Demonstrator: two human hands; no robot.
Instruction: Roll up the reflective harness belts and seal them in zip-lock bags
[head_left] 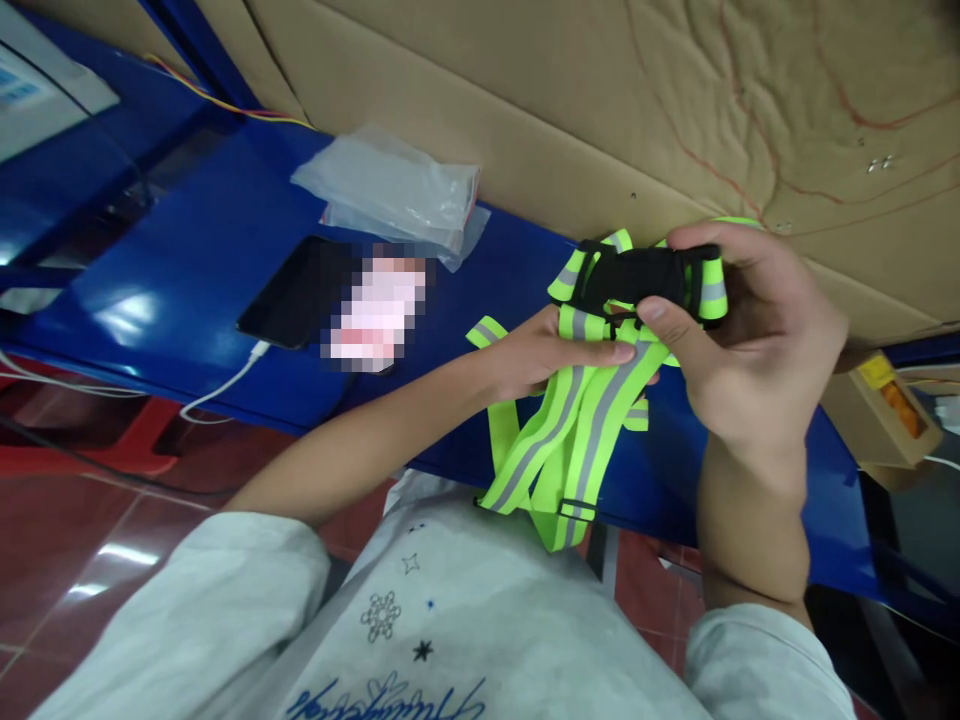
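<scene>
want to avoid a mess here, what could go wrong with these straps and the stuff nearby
The neon straps overlap in the left hand, so they could twist or tangle. Their lower loops hang past the edge of the blue table, so they might snag on something below. The white cable at the dark phone loops near that edge, so a passing arm could catch it and perhaps drag the phone.

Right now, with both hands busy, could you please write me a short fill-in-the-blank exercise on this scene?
The right hand holds a buckle coloured ____.
The hand nearer the phone, holding neon straps, is the ____ one.
The phone is plugged into a ____ cable.
The table under the phone is ____.
Missing words: black; left; white; blue.
</scene>
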